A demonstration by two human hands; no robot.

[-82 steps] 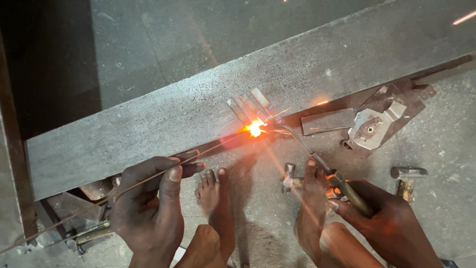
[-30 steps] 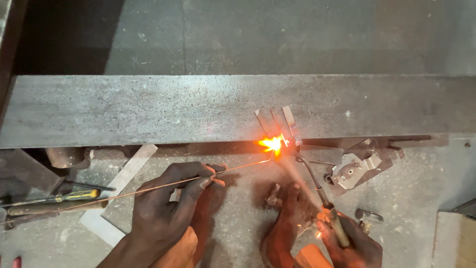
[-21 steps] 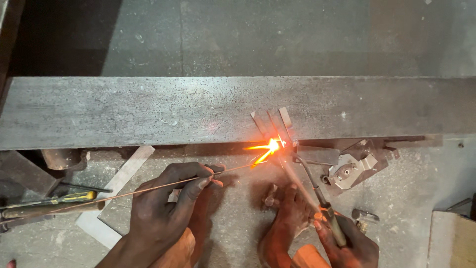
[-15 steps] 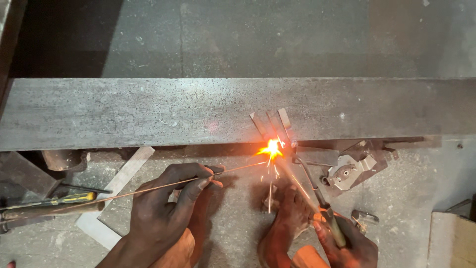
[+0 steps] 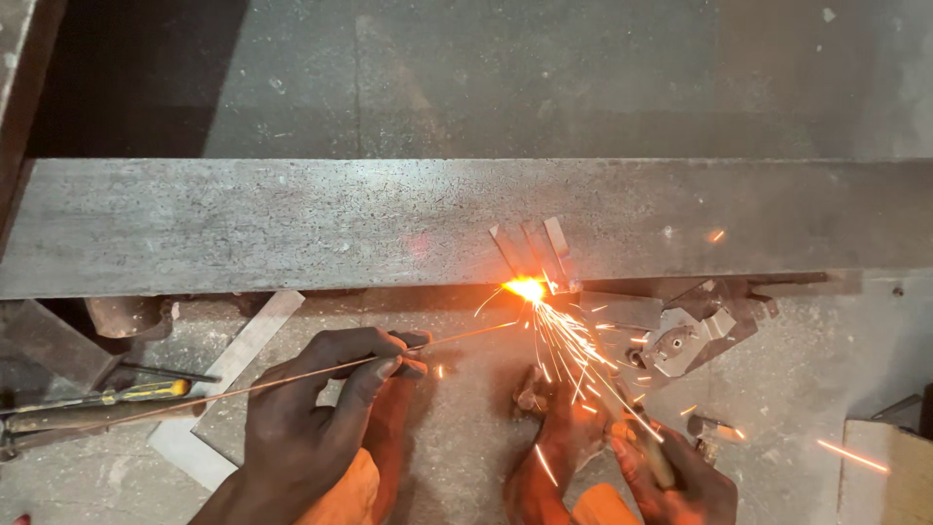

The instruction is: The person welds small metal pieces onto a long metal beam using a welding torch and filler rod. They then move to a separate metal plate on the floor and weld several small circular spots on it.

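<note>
Long grey steel beam (image 5: 292, 228), pitted, rough-textured, lies flat across the whole view w/ a dark floor beyond it. Near its front edge, right of centre, three short flat metal strips (image 5: 532, 251) stand fanned on the beam, and just below them burns a bright orange flame point (image 5: 526, 289) throwing sparks down & right over the grey concrete floor (image 5: 457, 447).

Next in size: L-shaped flat steel square (image 5: 233, 374) lying on the floor at left, pale, scuffed. Beside it a yellow-handled screwdriver (image 5: 146, 392) and dark rusty scrap pieces, partly hidden under the beam edge. Right of the flame sits a grey angular metal bracket w/ a round hole (image 5: 685, 340), machined, shiny in spots. Cardboard-coloured flat box corner (image 5: 889, 467) at far right edge; no label readable.

Left hand (image 5: 311, 418) pinches a thin straight copper-coloured filler rod (image 5: 292, 379) between thumb & fingers; rod runs from far left to its tip at the flame. Right hand (image 5: 680, 481) is clenched around a slim torch handle (image 5: 656, 457), nozzle angled up-left toward the flame. Two bare feet (image 5: 554, 437) rest on the floor between the hands.
</note>
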